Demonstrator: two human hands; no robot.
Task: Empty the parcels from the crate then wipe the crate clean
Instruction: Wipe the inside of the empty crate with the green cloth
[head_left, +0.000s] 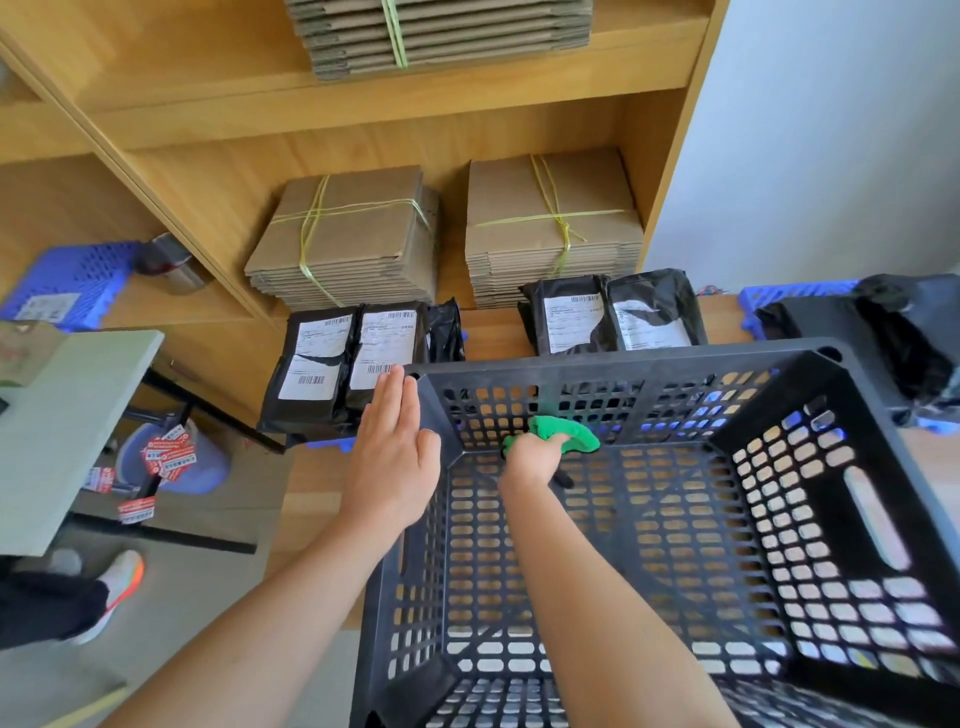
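A black perforated plastic crate (779, 374) stands in front of me with no parcels in it. My right hand (530, 460) reaches down inside and grips a green cloth (563, 432) against the far inner wall near the far left corner. My left hand (389, 452) lies flat with straight fingers against the crate's outer left rim. Black parcels with white labels stand on the wooden shelf behind the crate: one group at the left (337, 358), another at the middle (613, 314).
Tied bundles of flat cardboard (353, 234) (550, 223) sit on the shelf behind the parcels. A black bag (904, 338) over a blue crate lies at the right. A blue crate (67, 280) and a grey table (67, 426) are at the left, a person's shoe (122, 587) below.
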